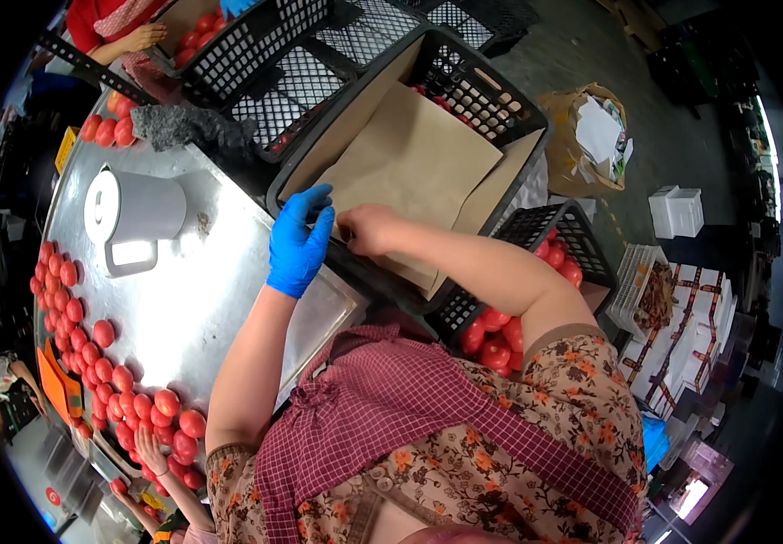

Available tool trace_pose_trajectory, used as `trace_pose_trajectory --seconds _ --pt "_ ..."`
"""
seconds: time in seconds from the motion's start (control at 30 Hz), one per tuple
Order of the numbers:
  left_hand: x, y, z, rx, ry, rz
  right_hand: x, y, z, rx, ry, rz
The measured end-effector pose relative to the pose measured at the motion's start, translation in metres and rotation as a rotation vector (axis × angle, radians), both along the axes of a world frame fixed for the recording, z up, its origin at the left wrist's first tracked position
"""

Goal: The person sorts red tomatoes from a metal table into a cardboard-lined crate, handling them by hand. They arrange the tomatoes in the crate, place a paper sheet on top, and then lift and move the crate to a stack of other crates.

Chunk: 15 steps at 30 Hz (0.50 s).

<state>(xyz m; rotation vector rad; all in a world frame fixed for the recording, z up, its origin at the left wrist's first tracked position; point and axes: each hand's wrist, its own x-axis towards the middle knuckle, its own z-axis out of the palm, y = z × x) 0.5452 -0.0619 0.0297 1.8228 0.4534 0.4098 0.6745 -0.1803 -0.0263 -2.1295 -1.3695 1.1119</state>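
Note:
A black plastic crate [527, 129], lined with brown paper, lies before me. A loose brown paper sheet [412, 149] spreads over its inside, and red tomatoes [440, 103] peek out at its far end. My left hand [300, 238], in a blue glove, is at the crate's near left corner with thumb and fingers apart and nothing in them. Bare and curled, my right hand [368, 230] touches the paper by the crate's near rim; its fingertips are hidden, so whether it pinches the paper is unclear.
A steel table [228, 306] at left carries a grey-white pitcher [150, 207] and many tomatoes [102, 370]. Another person's hand [150, 452] touches tomatoes there. A tomato crate [568, 224] stands right. Beyond are a waste-filled paper bag [561, 149] and another person's hand [143, 37].

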Motion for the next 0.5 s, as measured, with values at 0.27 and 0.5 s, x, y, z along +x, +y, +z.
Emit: trace_pose_trajectory --seconds 0.27,0.5 --pt "0.018 -0.01 -0.024 0.594 0.081 -0.019 0.198 -0.045 -0.026 -0.109 -0.72 -0.663" --pt "0.02 -0.011 -0.029 0.703 0.085 0.031 0.224 -0.048 -0.058 -0.402 -0.25 -0.394"
